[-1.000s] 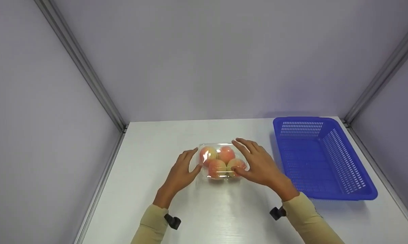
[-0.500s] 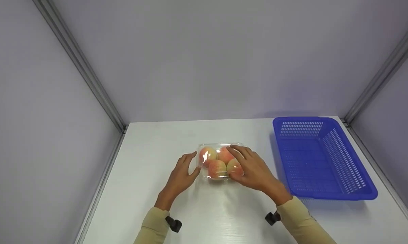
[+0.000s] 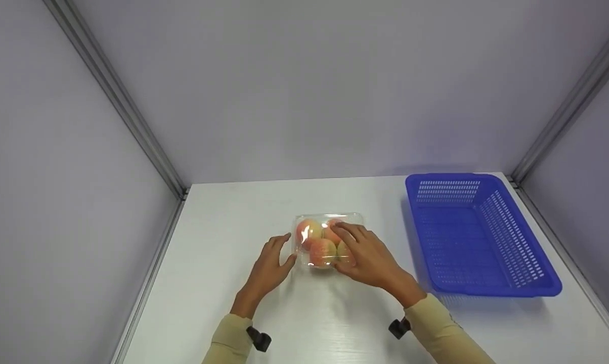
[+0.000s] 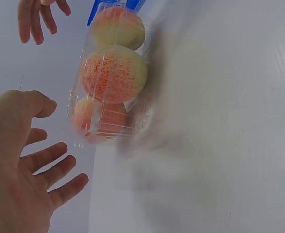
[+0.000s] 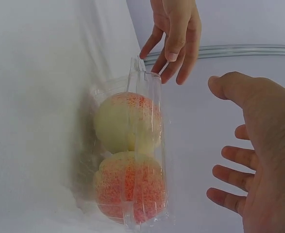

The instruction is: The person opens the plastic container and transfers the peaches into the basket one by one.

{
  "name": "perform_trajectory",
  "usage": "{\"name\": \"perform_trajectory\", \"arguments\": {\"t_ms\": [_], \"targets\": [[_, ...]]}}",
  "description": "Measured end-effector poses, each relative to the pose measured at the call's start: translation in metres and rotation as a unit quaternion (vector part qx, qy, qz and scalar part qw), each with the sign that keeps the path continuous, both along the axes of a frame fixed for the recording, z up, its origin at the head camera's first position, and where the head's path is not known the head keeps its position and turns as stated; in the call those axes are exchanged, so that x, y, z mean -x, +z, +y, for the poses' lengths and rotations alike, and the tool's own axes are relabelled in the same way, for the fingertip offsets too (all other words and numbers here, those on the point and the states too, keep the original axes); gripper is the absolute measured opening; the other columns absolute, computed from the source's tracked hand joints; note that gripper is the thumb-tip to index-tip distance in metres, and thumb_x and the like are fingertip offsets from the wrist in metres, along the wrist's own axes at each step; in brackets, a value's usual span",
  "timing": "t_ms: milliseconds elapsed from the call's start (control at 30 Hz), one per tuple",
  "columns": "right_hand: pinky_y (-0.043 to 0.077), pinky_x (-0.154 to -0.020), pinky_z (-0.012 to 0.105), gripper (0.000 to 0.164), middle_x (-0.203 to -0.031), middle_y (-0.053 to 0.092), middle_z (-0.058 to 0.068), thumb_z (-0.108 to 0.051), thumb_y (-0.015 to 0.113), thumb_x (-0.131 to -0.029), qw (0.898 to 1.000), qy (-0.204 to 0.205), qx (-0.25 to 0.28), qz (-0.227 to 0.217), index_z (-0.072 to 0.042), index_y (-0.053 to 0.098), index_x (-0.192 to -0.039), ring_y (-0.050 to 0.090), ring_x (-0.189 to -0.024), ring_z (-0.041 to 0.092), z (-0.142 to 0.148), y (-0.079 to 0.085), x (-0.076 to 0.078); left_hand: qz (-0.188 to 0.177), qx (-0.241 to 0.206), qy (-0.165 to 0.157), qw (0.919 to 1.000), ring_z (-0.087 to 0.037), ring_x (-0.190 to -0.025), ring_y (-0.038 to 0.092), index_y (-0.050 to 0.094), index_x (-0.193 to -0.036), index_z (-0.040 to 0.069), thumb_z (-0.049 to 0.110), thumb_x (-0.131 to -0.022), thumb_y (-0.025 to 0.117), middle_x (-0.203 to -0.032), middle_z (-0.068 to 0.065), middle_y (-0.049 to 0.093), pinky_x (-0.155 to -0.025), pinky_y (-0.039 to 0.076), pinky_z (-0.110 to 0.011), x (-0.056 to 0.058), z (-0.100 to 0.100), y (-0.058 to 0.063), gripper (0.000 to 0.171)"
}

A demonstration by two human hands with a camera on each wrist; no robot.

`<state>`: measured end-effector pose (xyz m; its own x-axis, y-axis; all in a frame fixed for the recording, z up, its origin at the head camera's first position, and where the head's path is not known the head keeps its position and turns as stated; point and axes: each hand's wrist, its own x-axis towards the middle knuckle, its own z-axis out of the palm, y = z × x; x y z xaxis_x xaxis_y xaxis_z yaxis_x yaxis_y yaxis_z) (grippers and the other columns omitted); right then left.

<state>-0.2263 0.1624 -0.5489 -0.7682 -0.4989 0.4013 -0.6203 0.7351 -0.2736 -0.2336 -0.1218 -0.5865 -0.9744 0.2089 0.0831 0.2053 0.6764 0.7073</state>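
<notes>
A clear plastic clamshell box with several red-and-yellow peaches in it lies on the white table. In the left wrist view the near row of peaches shows through its ribbed wall. Just off the box's left side, my left hand has its fingers spread and holds nothing. My right hand hovers over the box's right part, hiding some of the peaches from the head view. The right wrist view shows a gap between its loosely bent fingers and the lid.
A blue perforated plastic basket stands to the right on the table, with nothing visible in it. Grey panels with metal corner rails enclose the table at the back and sides.
My right hand has moved left, from the box's right edge to over its right part. My left hand has drawn slightly nearer to me. The box has stayed in place.
</notes>
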Motion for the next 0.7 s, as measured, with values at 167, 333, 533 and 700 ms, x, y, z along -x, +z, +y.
{"name": "perform_trajectory", "arguments": {"t_ms": [167,333,533,700], "targets": [[0.055,-0.109,0.056,0.080,-0.157,0.056,0.009,-0.040,0.083,-0.088,1.000,0.005,-0.001,-0.003,-0.013,0.050,-0.156,0.057,-0.139,0.032,-0.004,-0.005,0.000,0.006,-0.012,-0.006,0.9999,-0.035,-0.149,0.048,0.051,-0.154,0.010,0.022,-0.105,0.066,-0.152,-0.013,0.054,-0.122,0.044,-0.058,-0.001,0.000,-0.005,0.053],[0.054,-0.111,0.057,0.080,-0.157,0.055,0.007,-0.039,0.083,-0.089,1.000,0.006,0.002,-0.016,-0.014,0.050,-0.157,0.056,-0.139,0.032,-0.007,-0.008,-0.001,0.001,-0.020,-0.007,0.9998,-0.036,-0.148,0.049,0.053,-0.153,0.009,0.021,-0.105,0.066,-0.150,-0.013,0.055,-0.122,0.045,-0.058,-0.002,0.001,-0.009,0.051],[0.056,-0.109,0.055,0.075,-0.154,0.058,0.006,-0.034,0.084,-0.088,1.000,0.017,-0.003,-0.001,-0.013,0.053,-0.154,0.058,-0.137,0.031,-0.011,-0.013,0.000,-0.014,-0.033,-0.007,0.9993,-0.036,-0.143,0.053,0.051,-0.154,0.008,0.022,-0.106,0.065,-0.150,-0.013,0.055,-0.118,0.048,-0.058,-0.004,0.002,-0.015,0.052],[0.054,-0.113,0.053,0.072,-0.150,0.060,0.004,-0.033,0.085,-0.088,1.000,0.019,-0.011,0.010,-0.014,0.056,-0.151,0.060,-0.135,0.028,-0.014,-0.018,0.001,-0.025,-0.054,-0.013,0.9981,-0.038,-0.141,0.055,0.048,-0.154,0.004,0.019,-0.106,0.064,-0.149,-0.017,0.056,-0.114,0.051,-0.058,-0.006,0.004,-0.020,0.053]]}}
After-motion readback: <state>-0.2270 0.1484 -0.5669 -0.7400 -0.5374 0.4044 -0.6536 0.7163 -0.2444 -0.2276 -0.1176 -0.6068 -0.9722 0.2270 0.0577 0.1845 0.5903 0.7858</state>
